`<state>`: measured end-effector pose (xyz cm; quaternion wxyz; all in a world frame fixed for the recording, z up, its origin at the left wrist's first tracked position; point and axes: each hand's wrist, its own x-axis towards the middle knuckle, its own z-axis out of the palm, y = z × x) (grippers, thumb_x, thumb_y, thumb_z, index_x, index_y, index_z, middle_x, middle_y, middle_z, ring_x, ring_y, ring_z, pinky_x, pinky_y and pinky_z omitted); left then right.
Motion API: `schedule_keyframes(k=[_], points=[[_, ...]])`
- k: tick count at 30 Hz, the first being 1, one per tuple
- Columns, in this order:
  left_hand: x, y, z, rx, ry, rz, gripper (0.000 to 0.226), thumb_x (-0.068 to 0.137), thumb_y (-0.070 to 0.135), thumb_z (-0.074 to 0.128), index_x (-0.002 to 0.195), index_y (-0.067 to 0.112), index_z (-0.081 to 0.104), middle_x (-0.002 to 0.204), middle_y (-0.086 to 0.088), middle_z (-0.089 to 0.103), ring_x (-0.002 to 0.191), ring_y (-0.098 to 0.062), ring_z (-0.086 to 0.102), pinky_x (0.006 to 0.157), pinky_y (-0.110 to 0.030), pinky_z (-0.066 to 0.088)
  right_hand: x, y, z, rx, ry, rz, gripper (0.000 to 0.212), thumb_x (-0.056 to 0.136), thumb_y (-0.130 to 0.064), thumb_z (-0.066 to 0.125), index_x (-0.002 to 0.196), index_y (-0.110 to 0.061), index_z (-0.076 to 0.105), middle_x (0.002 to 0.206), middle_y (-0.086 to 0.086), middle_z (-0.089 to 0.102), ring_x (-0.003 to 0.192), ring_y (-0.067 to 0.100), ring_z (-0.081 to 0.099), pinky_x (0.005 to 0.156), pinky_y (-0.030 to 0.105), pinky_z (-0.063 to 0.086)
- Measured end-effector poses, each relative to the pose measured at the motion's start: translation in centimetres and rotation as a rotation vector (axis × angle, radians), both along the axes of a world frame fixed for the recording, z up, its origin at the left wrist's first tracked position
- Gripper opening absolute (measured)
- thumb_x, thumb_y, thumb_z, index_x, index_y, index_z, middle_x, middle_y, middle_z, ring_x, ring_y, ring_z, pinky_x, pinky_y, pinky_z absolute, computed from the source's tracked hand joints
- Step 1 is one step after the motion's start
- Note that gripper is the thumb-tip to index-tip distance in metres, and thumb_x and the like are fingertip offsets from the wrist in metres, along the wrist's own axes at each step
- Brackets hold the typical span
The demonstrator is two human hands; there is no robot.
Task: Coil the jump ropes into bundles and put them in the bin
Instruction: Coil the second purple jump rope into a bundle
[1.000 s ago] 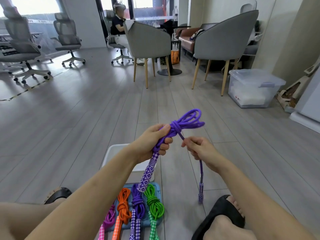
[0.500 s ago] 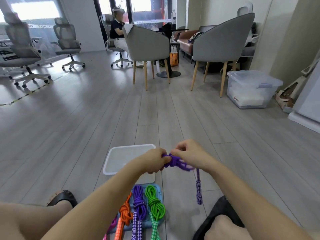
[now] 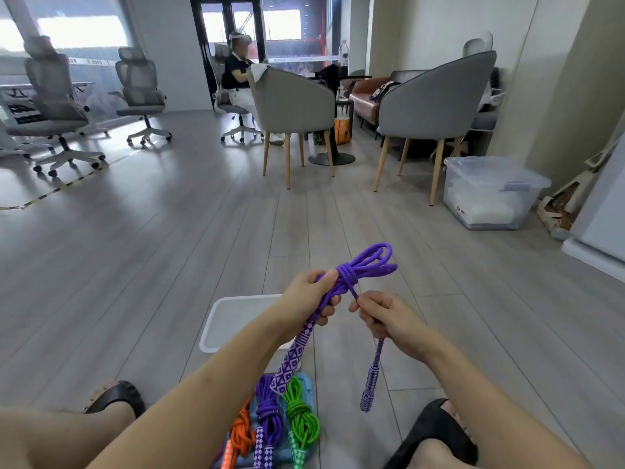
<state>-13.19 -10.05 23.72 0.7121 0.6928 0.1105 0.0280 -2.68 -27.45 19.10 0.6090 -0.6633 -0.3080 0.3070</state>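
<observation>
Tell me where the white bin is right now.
In the head view, the white bin sits on the floor at lower centre, partly behind the left forearm, just beyond the blue tray of coiled ropes.

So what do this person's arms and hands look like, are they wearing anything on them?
Both forearms are bare: no sleeves reach into view, and there are no gloves. The left hand and right hand show no rings, and no watch or band shows at the wrists. The fingers are uncovered too.
</observation>
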Motion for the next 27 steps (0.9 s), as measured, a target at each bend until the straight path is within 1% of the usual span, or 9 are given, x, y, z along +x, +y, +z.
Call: schedule_keyframes(k=[3, 5, 7, 10, 14, 16, 20, 22, 27], points=[[-0.5, 0.2, 0.9, -0.047, -0.003, -0.203, 0.03, 0.109, 0.035, 0.045, 0.114, 0.008, 0.058, 0.074, -0.005, 0.051, 0.054, -0.012, 0.038, 0.044, -0.02, 0.033, 0.6, -1.5, 0.7, -0.032, 0.001, 0.092, 0.028, 0.107, -0.025, 0.053, 0.09, -0.007, 0.066, 0.065, 0.0, 0.038, 0.055, 0.012, 0.029, 0.056, 0.029, 0.025], [-1.0, 0.9, 1.4, -0.004, 0.029, -0.37, 0.027, 0.109, 0.032, 0.045, 0.108, 0.009, 0.058, 0.074, -0.006, 0.049, 0.052, -0.012, 0.036, 0.043, -0.02, 0.03, 0.8, -2.6, 1.4, -0.094, -0.09, 0.135, 0.019, 0.103, -0.021, 0.059, 0.089, -0.009, 0.064, 0.061, -0.008, 0.047, 0.055, 0.008, 0.039, 0.059, 0.027, 0.034], [-1.4, 1.0, 1.6, 0.109, 0.117, -0.524, 0.024, 0.108, 0.031, 0.047, 0.097, 0.013, 0.058, 0.073, -0.006, 0.049, 0.051, -0.012, 0.037, 0.043, -0.021, 0.028, 1.1, -3.2, 2.1, -0.187, -0.195, 0.181, 0.015, 0.1, -0.007, 0.063, 0.087, -0.013, 0.066, 0.062, -0.013, 0.062, 0.058, 0.001, 0.055, 0.063, 0.023, 0.045], [-1.5, 0.2, 1.0, 0.35, 0.29, -0.602, 0.024, 0.107, 0.033, 0.05, 0.096, 0.013, 0.059, 0.073, -0.006, 0.054, 0.054, -0.015, 0.044, 0.045, -0.024, 0.034, 2.1, -2.8, 2.4, -0.353, -0.299, 0.215, 0.017, 0.097, -0.024, 0.071, 0.085, -0.013, 0.074, 0.066, -0.009, 0.064, 0.059, 0.005, 0.052, 0.061, 0.024, 0.042], [-1.0, -0.2, -1.0, 0.663, 0.379, -0.459, 0.033, 0.104, 0.039, 0.05, 0.098, 0.009, 0.062, 0.073, -0.004, 0.059, 0.054, -0.015, 0.049, 0.05, -0.028, 0.041, 1.6, -1.2, 2.6, -0.464, -0.503, 0.061, 0.021, 0.089, -0.038, 0.079, 0.076, -0.022, 0.075, 0.056, -0.014, 0.06, 0.052, 0.0, 0.048, 0.057, 0.02, 0.038], [-0.7, -0.4, -1.8, 0.768, 0.389, -0.386, 0.03, 0.104, 0.039, 0.049, 0.093, 0.013, 0.06, 0.07, -0.003, 0.06, 0.051, -0.014, 0.048, 0.048, -0.026, 0.041, 0.5, 0.0, 2.8, -0.476, -0.588, -0.045, 0.022, 0.086, -0.042, 0.081, 0.076, -0.023, 0.074, 0.061, -0.012, 0.063, 0.058, 0.001, 0.054, 0.058, 0.021, 0.041], [-0.3, -0.5, -3.1, 0.876, 0.394, -0.22, 0.029, 0.102, 0.036, 0.048, 0.099, 0.011, 0.062, 0.068, -0.001, 0.063, 0.05, -0.016, 0.05, 0.044, -0.022, 0.042, -1.8, 2.2, 2.4, -0.529, -0.672, -0.131, 0.021, 0.088, -0.043, 0.074, 0.079, -0.025, 0.072, 0.073, -0.007, 0.068, 0.074, 0.012, 0.065, 0.068, 0.032, 0.054], [-0.1, -0.1, -3.5, 0.765, 0.366, -0.092, 0.029, 0.103, 0.036, 0.048, 0.094, 0.011, 0.06, 0.068, -0.002, 0.064, 0.051, -0.016, 0.05, 0.043, -0.021, 0.04, -1.9, 2.5, 2.1, -0.492, -0.658, -0.188, 0.021, 0.09, -0.042, 0.071, 0.078, -0.024, 0.072, 0.073, -0.007, 0.067, 0.074, 0.012, 0.065, 0.067, 0.032, 0.053], [0.5, 0.3, -2.9, 0.396, 0.213, 0.27, 0.026, 0.105, 0.03, 0.048, 0.093, 0.011, 0.06, 0.069, -0.008, 0.061, 0.049, -0.018, 0.046, 0.043, -0.021, 0.034, -2.5, 3.0, 2.1, -0.267, -0.47, -0.288, 0.022, 0.095, -0.028, 0.067, 0.075, -0.02, 0.067, 0.068, -0.005, 0.065, 0.063, 0.008, 0.057, 0.063, 0.028, 0.046]])
